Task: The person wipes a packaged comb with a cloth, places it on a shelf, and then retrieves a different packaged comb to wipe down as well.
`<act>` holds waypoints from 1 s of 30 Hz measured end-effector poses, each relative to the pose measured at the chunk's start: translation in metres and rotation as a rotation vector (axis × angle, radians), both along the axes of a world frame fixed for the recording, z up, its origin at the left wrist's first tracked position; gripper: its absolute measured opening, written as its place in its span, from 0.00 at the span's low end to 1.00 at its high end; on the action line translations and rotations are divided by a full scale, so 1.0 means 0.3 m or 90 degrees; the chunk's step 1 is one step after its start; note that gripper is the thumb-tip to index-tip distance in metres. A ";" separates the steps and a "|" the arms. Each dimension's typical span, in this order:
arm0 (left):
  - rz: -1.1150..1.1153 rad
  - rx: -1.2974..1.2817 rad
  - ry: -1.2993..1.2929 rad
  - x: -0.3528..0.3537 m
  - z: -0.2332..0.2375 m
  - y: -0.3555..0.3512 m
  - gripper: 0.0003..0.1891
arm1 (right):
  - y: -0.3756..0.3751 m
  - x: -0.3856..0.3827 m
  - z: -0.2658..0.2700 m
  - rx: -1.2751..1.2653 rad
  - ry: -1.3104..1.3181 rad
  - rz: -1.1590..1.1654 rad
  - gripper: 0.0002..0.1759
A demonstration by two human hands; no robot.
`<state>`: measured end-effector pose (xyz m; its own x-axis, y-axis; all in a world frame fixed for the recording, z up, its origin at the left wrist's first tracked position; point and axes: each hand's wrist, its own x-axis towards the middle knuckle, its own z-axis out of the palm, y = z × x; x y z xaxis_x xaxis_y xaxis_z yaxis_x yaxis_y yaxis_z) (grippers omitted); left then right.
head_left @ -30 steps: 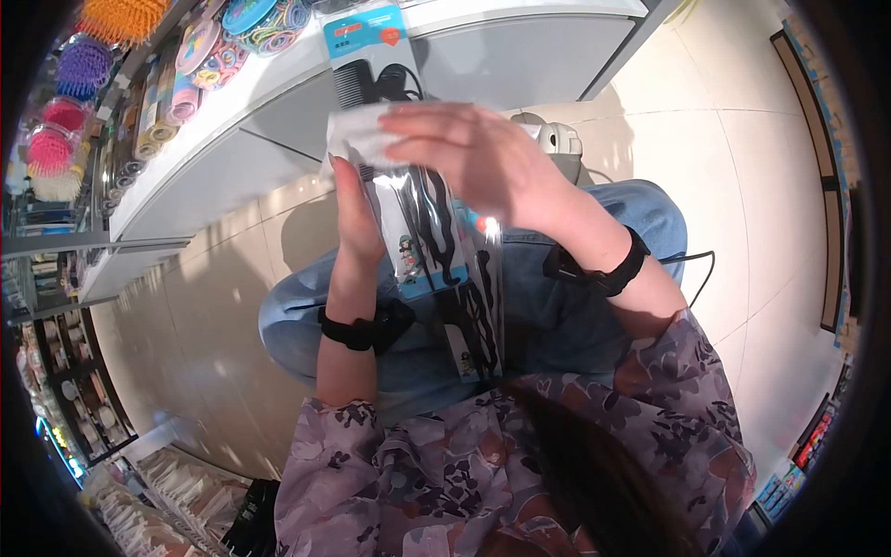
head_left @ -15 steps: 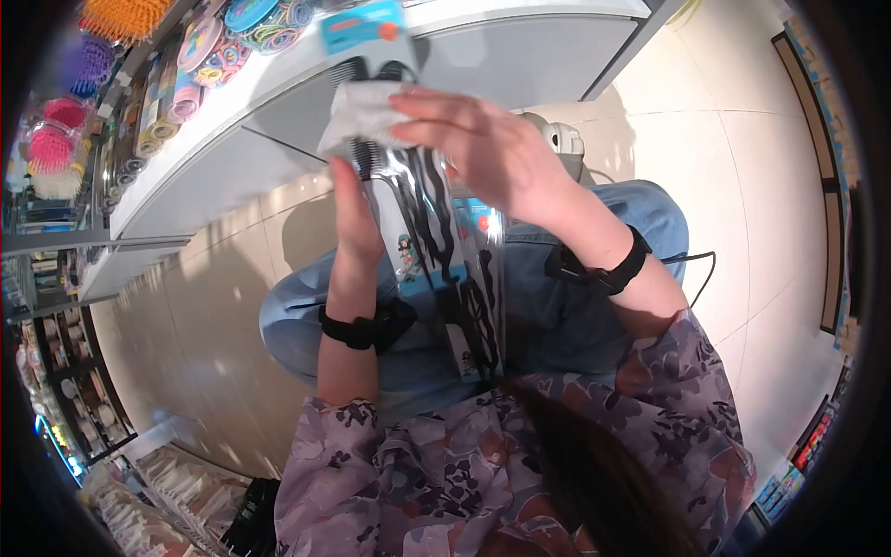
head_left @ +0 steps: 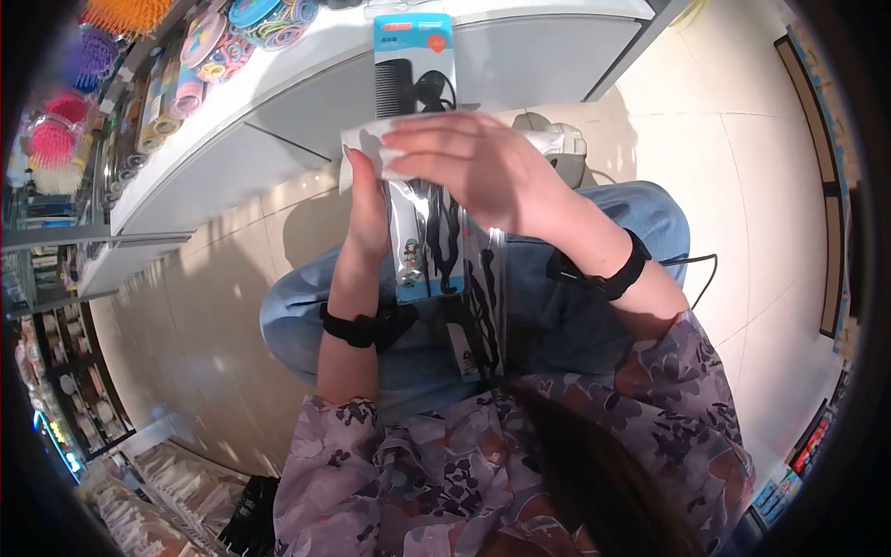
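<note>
A blue-topped comb package point(head_left: 414, 39) with black combs under clear plastic stands nearly upright before me. My left hand point(head_left: 369, 209) grips its left edge, thumb up. Over the package front, my right hand point(head_left: 483, 167) presses a white cloth or tissue point(head_left: 362, 148) with its fingers extended and close together. The fingers of my left hand behind the package are hidden. Another package of black combs point(head_left: 483, 316) lies on my lap beneath, partly covered by the first.
A white shelf edge point(head_left: 306, 65) runs ahead, with hair ties point(head_left: 278, 23) and pink brushes point(head_left: 56, 139) at the left. A pale object point(head_left: 568, 153) sits on the floor beyond my knee. Bagged goods point(head_left: 176, 492) are at the lower left.
The held package has turned straighter, and its blue top is now sharp and fully visible. The white cloth and my right hand are slightly lower on it.
</note>
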<state>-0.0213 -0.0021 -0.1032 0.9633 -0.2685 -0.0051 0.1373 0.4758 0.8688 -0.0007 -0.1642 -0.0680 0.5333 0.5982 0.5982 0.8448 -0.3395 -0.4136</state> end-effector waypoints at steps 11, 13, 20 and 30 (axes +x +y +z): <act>-0.126 -0.072 0.106 -0.011 -0.006 -0.010 0.44 | -0.010 0.019 -0.001 0.041 -0.036 -0.105 0.18; -0.075 0.009 0.035 -0.006 0.007 -0.010 0.42 | 0.001 0.001 0.002 -0.014 -0.004 -0.015 0.18; -0.096 -0.087 0.024 0.002 -0.006 -0.009 0.39 | -0.001 0.009 0.001 -0.016 -0.016 -0.089 0.19; 0.049 0.016 0.038 0.006 0.000 0.009 0.38 | 0.026 -0.013 -0.025 0.025 0.034 0.023 0.18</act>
<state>-0.0196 0.0006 -0.1031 0.9788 -0.1928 -0.0691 0.1531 0.4646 0.8722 -0.0046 -0.1565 -0.0755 0.5430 0.5940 0.5935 0.8329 -0.2914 -0.4704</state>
